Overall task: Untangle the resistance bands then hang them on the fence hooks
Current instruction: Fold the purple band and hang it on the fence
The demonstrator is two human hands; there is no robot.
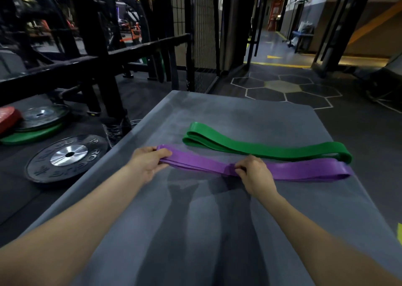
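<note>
A purple resistance band [304,170] lies folded flat across the grey platform [195,231], running left to right. Just behind it lies a green resistance band [250,147], also folded, its right end touching the purple one. My left hand [146,162] grips the purple band's left end, thumb on top. My right hand [253,172] pinches the purple band near its middle. A black mesh fence [203,24] stands beyond the platform's far edge; I cannot make out any hooks on it.
Black weight plates [67,157] and a red and green plate stack [21,124] lie on the floor to the left, beside a black steel rack [104,52]. Hexagon-patterned floor [293,89] and a corridor open at the far right.
</note>
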